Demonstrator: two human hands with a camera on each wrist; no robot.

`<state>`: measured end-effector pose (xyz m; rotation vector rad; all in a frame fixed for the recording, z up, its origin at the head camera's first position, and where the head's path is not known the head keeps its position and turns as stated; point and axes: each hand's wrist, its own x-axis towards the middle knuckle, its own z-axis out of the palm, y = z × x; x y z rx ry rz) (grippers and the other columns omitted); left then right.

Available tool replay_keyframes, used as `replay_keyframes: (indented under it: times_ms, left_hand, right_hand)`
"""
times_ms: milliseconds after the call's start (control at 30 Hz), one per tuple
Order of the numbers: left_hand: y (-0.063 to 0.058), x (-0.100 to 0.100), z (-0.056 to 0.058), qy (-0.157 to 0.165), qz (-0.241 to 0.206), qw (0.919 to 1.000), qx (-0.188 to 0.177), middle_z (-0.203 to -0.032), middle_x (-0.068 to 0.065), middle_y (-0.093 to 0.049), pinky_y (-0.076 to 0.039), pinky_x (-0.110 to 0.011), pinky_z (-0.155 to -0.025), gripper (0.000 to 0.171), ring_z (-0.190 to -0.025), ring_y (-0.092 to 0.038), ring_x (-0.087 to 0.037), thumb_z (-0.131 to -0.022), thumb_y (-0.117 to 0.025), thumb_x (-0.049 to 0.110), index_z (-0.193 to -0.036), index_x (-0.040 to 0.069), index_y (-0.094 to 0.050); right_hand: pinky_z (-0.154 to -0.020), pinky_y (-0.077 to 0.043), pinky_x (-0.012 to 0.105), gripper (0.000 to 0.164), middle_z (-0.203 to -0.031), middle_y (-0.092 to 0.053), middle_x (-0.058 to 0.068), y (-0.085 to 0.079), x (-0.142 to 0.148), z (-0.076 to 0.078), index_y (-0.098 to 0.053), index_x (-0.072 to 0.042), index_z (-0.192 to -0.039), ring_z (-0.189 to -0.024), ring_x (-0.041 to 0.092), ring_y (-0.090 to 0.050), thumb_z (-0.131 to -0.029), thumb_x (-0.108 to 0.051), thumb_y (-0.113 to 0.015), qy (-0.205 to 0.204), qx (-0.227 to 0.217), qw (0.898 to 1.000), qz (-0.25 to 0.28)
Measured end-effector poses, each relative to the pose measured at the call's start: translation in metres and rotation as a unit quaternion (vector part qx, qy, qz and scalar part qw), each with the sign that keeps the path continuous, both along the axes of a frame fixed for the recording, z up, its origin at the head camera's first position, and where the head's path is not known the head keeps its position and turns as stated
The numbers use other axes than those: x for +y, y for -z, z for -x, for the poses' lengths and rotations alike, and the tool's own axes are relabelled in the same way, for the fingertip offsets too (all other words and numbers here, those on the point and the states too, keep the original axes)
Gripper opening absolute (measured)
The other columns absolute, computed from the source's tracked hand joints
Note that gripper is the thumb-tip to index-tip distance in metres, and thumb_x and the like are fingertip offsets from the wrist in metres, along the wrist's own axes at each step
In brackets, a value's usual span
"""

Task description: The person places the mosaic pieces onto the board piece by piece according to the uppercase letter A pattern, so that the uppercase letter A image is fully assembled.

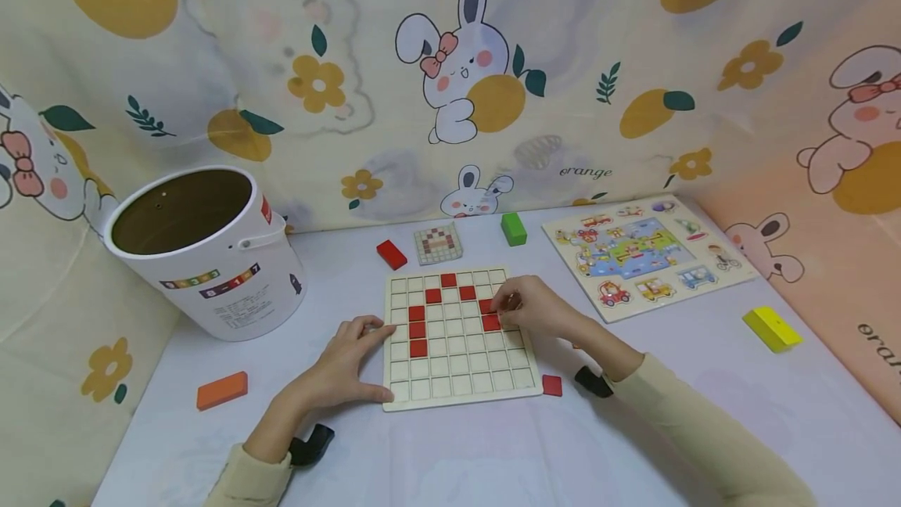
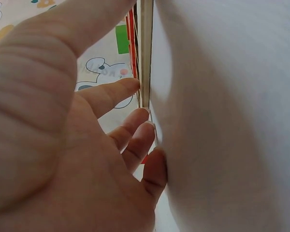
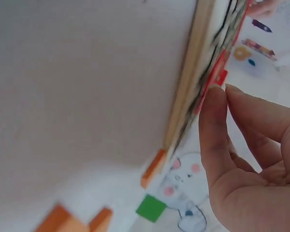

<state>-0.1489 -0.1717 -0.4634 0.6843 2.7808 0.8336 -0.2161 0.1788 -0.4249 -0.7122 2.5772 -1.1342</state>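
Note:
A pale wooden grid board (image 1: 457,374) lies flat on the table, with several red square tiles set in its cells in an arch-like pattern. My left hand (image 1: 331,370) rests at its left edge, fingers spread, thumb near the lower corner. In the left wrist view, the fingers of this hand (image 2: 116,140) touch the board's edge (image 2: 145,48). Over the right side, my right hand (image 1: 535,307) pinches at a red tile (image 1: 490,322) with its thumb and fingertips. The right wrist view shows the thumb tip against a red tile (image 3: 210,79) on the board.
A loose red tile (image 1: 552,386) lies off the board's lower right corner. Behind the board are a small pattern card (image 1: 438,244), a red block (image 1: 391,254) and a green block (image 1: 514,229). A white bucket (image 1: 267,288) stands left; a picture puzzle (image 1: 605,257) lies right.

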Motion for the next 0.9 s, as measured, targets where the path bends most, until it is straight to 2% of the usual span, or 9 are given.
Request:
replay_keyframes:
  times_ms: [133, 233, 400, 500, 667, 900]
  left_hand:
    - [0.0, 0.0, 0.0, 0.002, 0.002, 1.0, 0.0, -0.143, -0.01, -0.041, -0.039, -0.053, -0.1, 0.101, -0.125, -0.036, -0.028, -0.065, -0.089, 0.054, -0.148, 0.013, -0.048]
    - [-0.001, -0.001, 0.0, 0.002, 0.002, 1.0, 0.001, -0.142, -0.01, -0.041, -0.039, -0.052, -0.1, 0.102, -0.124, -0.036, -0.028, -0.065, -0.089, 0.054, -0.148, 0.013, -0.048]
    - [-0.001, -0.001, 0.0, 0.002, 0.0, 1.0, 0.0, -0.142, -0.01, -0.041, -0.039, -0.052, -0.1, 0.101, -0.124, -0.036, -0.028, -0.065, -0.089, 0.053, -0.148, 0.013, -0.048]
    - [-0.001, -0.001, 0.0, 0.003, 0.003, 1.0, 0.0, -0.142, -0.01, -0.041, -0.039, -0.052, -0.1, 0.102, -0.124, -0.036, -0.028, -0.064, -0.089, 0.054, -0.148, 0.013, -0.048]
    - [-0.002, -0.002, 0.0, 0.003, 0.002, 1.0, 0.004, -0.142, -0.01, -0.041, -0.039, -0.052, -0.099, 0.103, -0.123, -0.036, -0.028, -0.064, -0.089, 0.055, -0.148, 0.012, -0.049]
    - [-0.002, -0.001, 0.0, 0.006, -0.001, 1.0, 0.003, -0.142, -0.01, -0.041, -0.039, -0.052, -0.099, 0.102, -0.123, -0.036, -0.028, -0.064, -0.088, 0.056, -0.148, 0.012, -0.049]
  right_hand:
    - [-0.072, -0.052, 0.029, 0.012, -0.09, -0.066, 0.005, -0.007, 0.017, -0.012, -0.071, -0.001, -0.094, -0.081, 0.018, -0.059, -0.085, 0.006, -0.071, -0.015, -0.004, 1.0, -0.001]
    - [-0.073, -0.052, 0.028, 0.015, -0.091, -0.065, 0.005, -0.009, 0.032, -0.029, -0.07, -0.001, -0.097, -0.082, 0.018, -0.059, -0.083, 0.004, -0.073, -0.031, -0.027, 0.999, -0.001]
    - [-0.074, -0.048, 0.029, 0.03, -0.095, -0.061, 0.005, -0.005, 0.052, -0.061, -0.066, -0.004, -0.103, -0.088, 0.022, -0.056, -0.077, -0.001, -0.08, -0.04, -0.046, 0.998, 0.011]
    - [-0.076, -0.046, 0.029, 0.036, -0.098, -0.06, 0.004, 0.001, 0.059, -0.075, -0.064, -0.006, -0.105, -0.091, 0.023, -0.054, -0.074, -0.002, -0.083, -0.041, -0.041, 0.998, 0.01]
    - [-0.075, -0.047, 0.027, 0.035, -0.094, -0.058, 0.002, 0.009, 0.058, -0.08, -0.062, -0.007, -0.101, -0.087, 0.02, -0.053, -0.074, 0.005, -0.08, -0.042, -0.045, 0.998, 0.004]
    - [-0.066, -0.046, 0.024, 0.031, -0.083, -0.056, 0.002, 0.009, 0.054, -0.083, -0.061, -0.005, -0.095, -0.078, 0.017, -0.052, -0.074, 0.011, -0.077, -0.034, -0.067, 0.997, -0.014]
